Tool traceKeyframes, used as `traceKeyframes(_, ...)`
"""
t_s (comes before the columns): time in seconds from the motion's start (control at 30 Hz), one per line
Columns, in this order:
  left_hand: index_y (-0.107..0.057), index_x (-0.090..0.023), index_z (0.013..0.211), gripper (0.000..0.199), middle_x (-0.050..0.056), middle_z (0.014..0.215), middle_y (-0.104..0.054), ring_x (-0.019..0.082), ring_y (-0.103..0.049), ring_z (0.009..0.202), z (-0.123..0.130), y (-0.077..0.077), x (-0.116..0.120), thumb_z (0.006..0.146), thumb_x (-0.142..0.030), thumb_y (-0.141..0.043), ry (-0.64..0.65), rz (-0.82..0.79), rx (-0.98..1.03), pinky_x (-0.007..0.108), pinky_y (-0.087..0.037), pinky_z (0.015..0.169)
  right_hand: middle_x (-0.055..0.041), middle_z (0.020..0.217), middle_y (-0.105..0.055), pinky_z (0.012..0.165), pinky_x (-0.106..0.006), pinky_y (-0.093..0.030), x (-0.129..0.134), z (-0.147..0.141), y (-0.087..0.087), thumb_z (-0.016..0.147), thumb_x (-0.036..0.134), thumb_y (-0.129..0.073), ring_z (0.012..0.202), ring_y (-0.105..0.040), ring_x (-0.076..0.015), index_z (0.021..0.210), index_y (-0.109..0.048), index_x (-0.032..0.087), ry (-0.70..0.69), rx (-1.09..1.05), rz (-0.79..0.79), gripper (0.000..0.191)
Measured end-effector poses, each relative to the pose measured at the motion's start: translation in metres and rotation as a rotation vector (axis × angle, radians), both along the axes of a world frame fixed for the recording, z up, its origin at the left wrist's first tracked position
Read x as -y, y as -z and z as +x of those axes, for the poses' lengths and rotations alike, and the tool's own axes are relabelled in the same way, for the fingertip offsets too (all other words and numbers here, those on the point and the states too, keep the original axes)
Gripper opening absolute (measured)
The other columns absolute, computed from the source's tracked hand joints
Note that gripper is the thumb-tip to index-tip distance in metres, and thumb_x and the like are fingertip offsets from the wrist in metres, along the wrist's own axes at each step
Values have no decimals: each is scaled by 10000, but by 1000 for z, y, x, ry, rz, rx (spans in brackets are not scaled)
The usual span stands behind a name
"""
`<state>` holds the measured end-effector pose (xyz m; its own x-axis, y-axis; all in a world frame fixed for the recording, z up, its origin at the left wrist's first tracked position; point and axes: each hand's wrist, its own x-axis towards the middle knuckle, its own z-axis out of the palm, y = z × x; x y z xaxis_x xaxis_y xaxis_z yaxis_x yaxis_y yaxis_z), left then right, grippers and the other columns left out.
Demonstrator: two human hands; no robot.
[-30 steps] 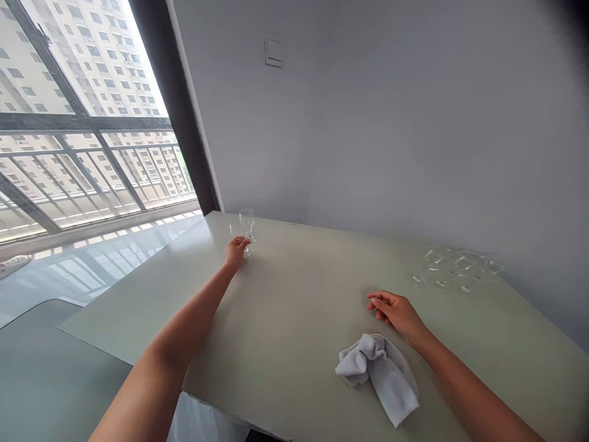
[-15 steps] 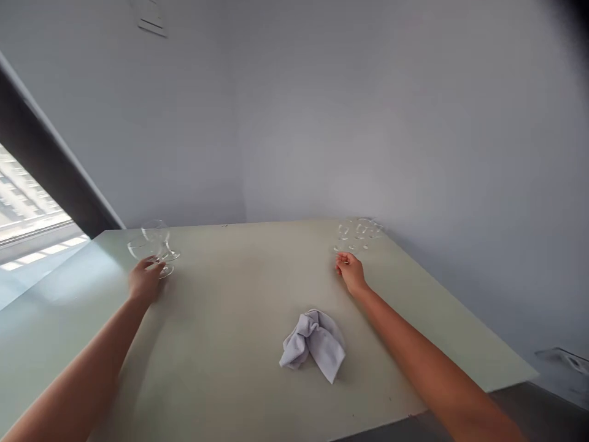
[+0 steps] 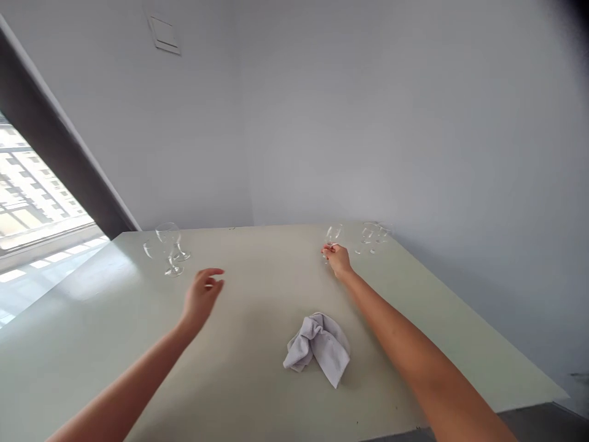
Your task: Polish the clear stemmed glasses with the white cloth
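My left hand [image 3: 203, 296] is over the left half of the table with thumb and fingers apart and nothing between them. Left of it stand two clear stemmed glasses [image 3: 173, 270], one a little behind the other. My right hand [image 3: 337, 258] pinches the stem of a clear glass [image 3: 334, 233], whose bowl shows above the fingers. More clear glasses [image 3: 368, 234] stand behind and to the right of that hand. A crumpled grey cloth [image 3: 317, 347] lies on the table between my forearms.
The pale green table [image 3: 248, 337] reaches back to grey walls [image 3: 313, 123]. A window [image 3: 32, 190] is at the left, and a white switch plate [image 3: 164, 35] is on the wall.
My left hand has let go of the glass and moved right, away from the pair. My right hand has taken hold of a glass, now apart from the others at the right.
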<state>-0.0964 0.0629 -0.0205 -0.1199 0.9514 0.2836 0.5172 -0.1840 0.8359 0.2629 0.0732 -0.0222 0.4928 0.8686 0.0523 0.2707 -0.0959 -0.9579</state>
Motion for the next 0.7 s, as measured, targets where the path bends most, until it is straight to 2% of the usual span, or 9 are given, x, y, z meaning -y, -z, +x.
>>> traceKeyframes(0.03, -634, -223, 821, 203, 23, 965, -567, 131, -525, 681, 16, -4, 6, 662, -318, -553, 130, -21, 46, 253, -441, 622, -76, 827, -648, 513, -214, -408, 6, -18, -3, 677, 229, -518, 615, -550, -126, 927, -578, 136, -57, -12, 3, 273)
traceKeyframes(0.07, -639, -217, 816, 201, 30, 986, -571, 128, -525, 679, 31, -7, 13, 669, -323, -552, 203, -50, 87, 252, -436, 625, -67, 814, -653, 509, -218, -408, 13, -38, -7, 677, 233, -529, 592, -540, -121, 952, -575, 139, -128, -23, 10, 294)
traceKeyframes(0.2, -653, -235, 898, 272, 45, 1027, -590, 110, -503, 633, 81, -19, 40, 667, -366, -598, 343, -134, 183, 246, -414, 594, 9, 702, -642, 555, -235, -431, 55, -113, -22, 700, 237, -544, 556, -512, -112, 1176, -478, 182, -501, -8, 83, 484)
traceKeyframes(0.27, -656, -231, 896, 265, 48, 969, -618, 113, -502, 619, 92, -20, 51, 680, -371, -592, 370, -171, 209, 249, -408, 585, 26, 679, -631, 586, -241, -438, 74, -136, -27, 733, 225, -503, 575, -513, -117, 1230, -438, 212, -606, 39, 104, 501)
traceKeyframes(0.33, -651, -222, 906, 266, 47, 878, -644, 129, -527, 643, 89, -18, 58, 711, -380, -563, 385, -203, 259, 255, -417, 611, 16, 761, -647, 600, -246, -444, 87, -147, -30, 746, 225, -486, 610, -524, -122, 1248, -433, 253, -664, 101, 89, 505)
traceKeyframes(0.43, -643, -200, 905, 295, 51, 846, -661, 151, -562, 711, 58, -10, 51, 733, -414, -534, 334, -195, 345, 267, -434, 676, -12, 1050, -617, 614, -250, -456, 94, -142, -33, 725, 239, -524, 637, -540, -112, 1261, -418, 319, -734, 175, 53, 552)
traceKeyframes(0.5, -655, -184, 842, 309, 58, 877, -660, 147, -557, 700, 22, -5, 36, 727, -437, -522, 193, -149, 315, 265, -433, 669, -29, 1128, -582, 614, -249, -462, 96, -127, -33, 706, 235, -537, 634, -548, -103, 1210, -471, 308, -690, 183, 35, 513)
traceKeyframes(0.57, -668, -174, 722, 315, 57, 943, -645, 129, -536, 657, -19, 1, 18, 711, -446, -509, -18, -75, 211, 253, -425, 634, -50, 1049, -614, 577, -246, -460, 96, -103, -29, 700, 241, -532, 611, -554, -105, 1129, -527, 255, -599, 156, 1, 429)
traceKeyframes(0.7, -661, -160, 708, 320, 61, 944, -632, 125, -493, 623, -87, 7, -8, 675, -430, -493, -191, -35, 169, 257, -407, 602, -68, 867, -655, 432, -216, -397, 100, -45, -11, 688, 265, -531, 564, -553, -122, 1008, -567, 191, -449, 67, -109, 330)
